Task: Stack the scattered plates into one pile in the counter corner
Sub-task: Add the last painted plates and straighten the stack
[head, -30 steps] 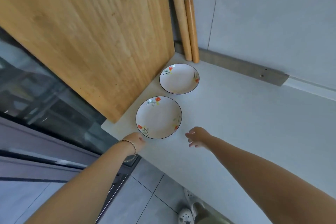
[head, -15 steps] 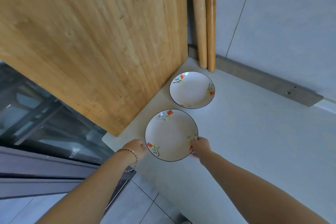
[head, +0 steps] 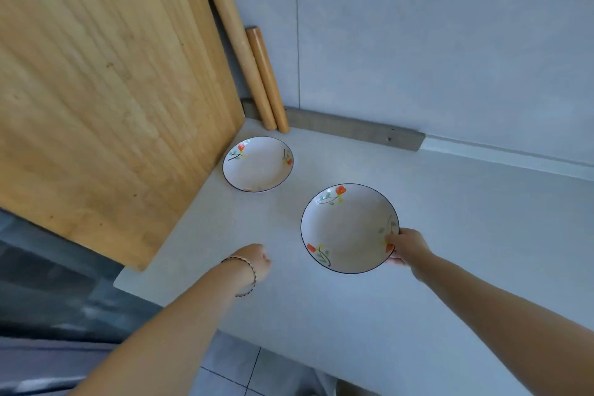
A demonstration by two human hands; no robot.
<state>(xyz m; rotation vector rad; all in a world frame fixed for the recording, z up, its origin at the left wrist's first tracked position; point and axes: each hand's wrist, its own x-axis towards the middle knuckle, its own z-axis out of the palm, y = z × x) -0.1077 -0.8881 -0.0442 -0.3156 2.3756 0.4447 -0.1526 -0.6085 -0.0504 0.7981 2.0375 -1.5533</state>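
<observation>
Two white plates with red flower prints and a dark rim are in view. The far plate (head: 257, 164) lies flat on the pale counter (head: 450, 235) near the corner, beside the big board. The near plate (head: 348, 228) is lifted above the counter, and my right hand (head: 406, 247) pinches its right rim with the thumb on top. My left hand (head: 258, 262), with a bracelet at the wrist, hovers over the counter left of the held plate, fingers curled and holding nothing.
A large wooden cutting board (head: 106, 90) leans against the left side. Two wooden rolling pins (head: 254, 74) stand in the corner against the tiled wall. A grey strip (head: 353, 128) runs along the wall base. The counter's front edge drops to a tiled floor.
My right hand closed on the near plate's rim and lifted it to the right, away from the board. My left hand let go of the plate's left edge.
</observation>
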